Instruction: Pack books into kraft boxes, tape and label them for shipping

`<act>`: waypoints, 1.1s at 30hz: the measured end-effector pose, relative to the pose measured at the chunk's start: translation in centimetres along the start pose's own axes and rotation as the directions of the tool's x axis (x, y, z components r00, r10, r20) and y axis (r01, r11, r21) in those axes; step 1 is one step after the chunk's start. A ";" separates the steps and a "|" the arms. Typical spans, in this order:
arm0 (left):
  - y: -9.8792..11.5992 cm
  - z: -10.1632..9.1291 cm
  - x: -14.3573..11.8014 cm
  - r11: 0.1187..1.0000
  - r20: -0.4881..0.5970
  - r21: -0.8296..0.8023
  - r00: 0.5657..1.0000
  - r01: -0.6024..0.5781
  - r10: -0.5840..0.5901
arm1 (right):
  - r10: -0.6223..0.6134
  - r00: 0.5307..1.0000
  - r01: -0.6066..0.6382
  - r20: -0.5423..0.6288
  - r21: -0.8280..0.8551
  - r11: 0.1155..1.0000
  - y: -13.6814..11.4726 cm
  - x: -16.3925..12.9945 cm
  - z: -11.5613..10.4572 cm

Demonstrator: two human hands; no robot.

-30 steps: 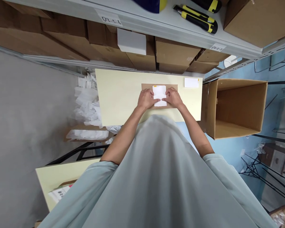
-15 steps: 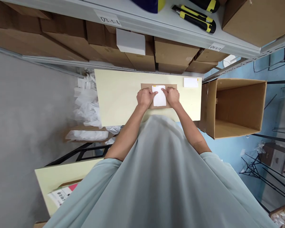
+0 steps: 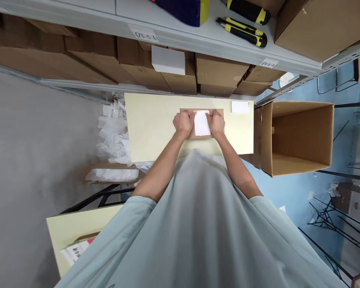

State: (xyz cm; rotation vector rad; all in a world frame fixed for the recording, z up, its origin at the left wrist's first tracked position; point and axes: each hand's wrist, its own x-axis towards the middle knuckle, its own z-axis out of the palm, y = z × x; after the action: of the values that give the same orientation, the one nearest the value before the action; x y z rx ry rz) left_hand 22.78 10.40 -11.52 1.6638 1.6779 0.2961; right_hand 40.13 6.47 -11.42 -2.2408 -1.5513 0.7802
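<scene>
On the pale yellow tabletop [image 3: 151, 128] lies a flat brown cardboard piece [image 3: 191, 133], with a small white sheet [image 3: 202, 125] over its middle. The sheet has rounded corners and a little orange-yellow mark at its top left. My left hand [image 3: 183, 121] is closed, its thumb at the sheet's upper left edge. Opposite it, my right hand [image 3: 216, 121] is closed too, thumb and curled fingers at the upper right edge. The curled fingers hide what lies under both hands. A second white sheet [image 3: 240, 107] with a yellow mark rests at the table's far right corner.
A large cardboard box [image 3: 263, 138] with its opening facing right stands beyond the table's right end. Shelving with cartons [image 3: 222, 70] runs along the back; utility knives [image 3: 243, 33] lie on its upper shelf. White scraps [image 3: 115, 132] are heaped on the left.
My thumbs have drawn back from the sheet's face toward its upper edges, and the fingers are curled more tightly. The view has shifted slightly.
</scene>
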 end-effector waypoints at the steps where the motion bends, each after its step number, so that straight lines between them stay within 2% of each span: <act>1: 0.1 0.2 -1.4 0.999 -0.017 0.052 1.000 0.001 0.000 | -0.055 0.998 0.055 -0.003 -0.026 0.998 0.2 -0.9 0.1; 2: 0.2 0.5 -2.8 0.995 -0.026 0.097 0.999 -0.032 0.034 | -0.114 0.994 0.114 0.003 -0.062 0.992 0.3 -1.7 0.1; 4: 0.3 1.1 -5.3 0.967 0.033 0.167 0.981 -0.192 0.189 | -0.232 0.971 0.239 0.063 -0.137 0.961 0.6 -3.2 0.1; 7: -0.3 1.6 -6.8 0.886 0.212 0.212 0.904 -0.413 0.371 | -0.382 0.895 0.422 0.230 -0.158 0.893 1.4 -3.8 -0.4; 11: -2.1 0.6 -4.7 0.821 0.333 0.283 0.854 -0.495 0.400 | -0.498 0.781 0.568 0.378 -0.097 0.817 2.7 -2.3 -1.8; 13: -2.5 -0.1 -3.0 0.797 0.390 0.316 0.836 -0.515 0.386 | -0.520 0.752 0.596 0.404 -0.080 0.799 3.2 -1.3 -2.2; 17: -2.3 -0.8 -0.7 0.784 0.488 0.367 0.821 -0.501 0.296 | -0.514 0.764 0.586 0.389 -0.086 0.806 3.3 0.0 -1.9; 21: -2.2 -0.6 0.1 0.783 0.528 0.401 0.818 -0.476 0.227 | -0.518 0.764 0.584 0.385 -0.071 0.809 3.5 0.3 -1.0; 25: -2.3 -1.0 0.5 0.762 0.565 0.421 0.799 -0.492 0.204 | -0.542 0.741 0.594 0.397 -0.010 0.804 4.5 0.9 -0.1; 28: -2.1 -1.5 0.8 0.757 0.575 0.445 0.800 -0.479 0.169 | -0.562 0.725 0.605 0.399 0.021 0.796 4.9 1.4 0.5; 31: -2.0 -1.8 0.2 0.778 0.532 0.468 0.836 -0.420 0.131 | -0.551 0.752 0.580 0.362 0.034 0.814 4.8 1.0 0.4; 33: -2.5 -1.8 -1.0 0.822 0.430 0.479 0.899 -0.309 0.087 | -0.512 0.800 0.532 0.313 0.025 0.846 5.1 0.2 0.0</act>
State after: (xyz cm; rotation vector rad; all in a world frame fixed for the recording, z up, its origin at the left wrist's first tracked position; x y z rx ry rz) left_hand 19.61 9.75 -11.50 2.1459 1.3402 -0.4405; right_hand 44.12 4.80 -14.18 -1.6285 -2.2341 0.9402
